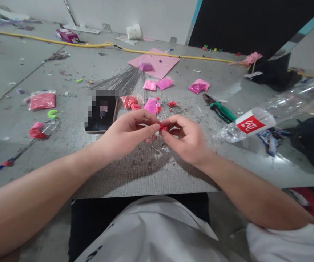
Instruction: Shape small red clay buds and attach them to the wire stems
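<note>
A small, crumpled red piece [162, 127] is held above the near part of the table [143, 178], pinched between the thumb and fingertips of the left hand [131, 131] and gripped from the other side by those of the right hand [186, 137]. With so little of it exposed (most is covered by the fingers), its shape could be squashed if too much pressure were applied from both sides; if the pinch were eased unevenly, it could be dropped onto the littered surface and dirt picked up. Whether a wire is attached to it cannot be told. The pink lump [152, 106] and the red-topped wire piece [173, 104] lie just beyond the fingertips and could be knocked by a forward slip. By a wide swing of the right forearm, the tilted plastic bottle [251, 125] could be caught.
</note>
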The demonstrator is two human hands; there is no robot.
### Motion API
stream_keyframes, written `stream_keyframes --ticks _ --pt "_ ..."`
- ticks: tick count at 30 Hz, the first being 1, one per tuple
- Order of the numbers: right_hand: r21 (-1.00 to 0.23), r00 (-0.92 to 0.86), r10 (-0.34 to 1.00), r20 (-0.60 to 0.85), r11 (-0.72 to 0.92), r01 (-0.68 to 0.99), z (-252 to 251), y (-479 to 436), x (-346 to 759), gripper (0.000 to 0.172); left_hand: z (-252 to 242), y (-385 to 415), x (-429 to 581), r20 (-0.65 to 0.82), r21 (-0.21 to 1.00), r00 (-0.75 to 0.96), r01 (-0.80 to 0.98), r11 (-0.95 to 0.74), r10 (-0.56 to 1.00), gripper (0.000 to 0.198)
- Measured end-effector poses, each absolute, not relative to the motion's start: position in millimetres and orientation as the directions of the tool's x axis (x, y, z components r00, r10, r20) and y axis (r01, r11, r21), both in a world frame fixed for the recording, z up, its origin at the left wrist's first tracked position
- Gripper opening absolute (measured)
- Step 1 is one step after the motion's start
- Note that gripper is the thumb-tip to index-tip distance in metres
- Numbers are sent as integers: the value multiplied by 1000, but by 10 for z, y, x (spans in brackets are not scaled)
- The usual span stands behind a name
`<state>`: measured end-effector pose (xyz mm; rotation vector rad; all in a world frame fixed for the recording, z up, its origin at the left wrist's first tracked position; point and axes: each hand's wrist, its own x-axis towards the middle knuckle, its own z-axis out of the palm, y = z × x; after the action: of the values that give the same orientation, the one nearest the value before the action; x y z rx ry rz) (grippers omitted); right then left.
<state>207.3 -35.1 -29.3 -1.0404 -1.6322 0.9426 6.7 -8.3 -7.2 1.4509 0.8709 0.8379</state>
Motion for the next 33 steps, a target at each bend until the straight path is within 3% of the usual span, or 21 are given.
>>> stream_keyframes --ticks 15,26,33 --pt "-886 -205 922 329 376 272 -303 -339 2087 9 -58 -86 76 -34 994 398 110 -11 917 19" --pt "-903 -229 922 313 364 228 -333 -339 2088 15 -44 -76 84 -73 996 422 74 46 904 14" --pt "-896 -212 922 323 370 245 -312 -340 2085 11 -37 -83 74 -37 993 434 113 -14 900 9"
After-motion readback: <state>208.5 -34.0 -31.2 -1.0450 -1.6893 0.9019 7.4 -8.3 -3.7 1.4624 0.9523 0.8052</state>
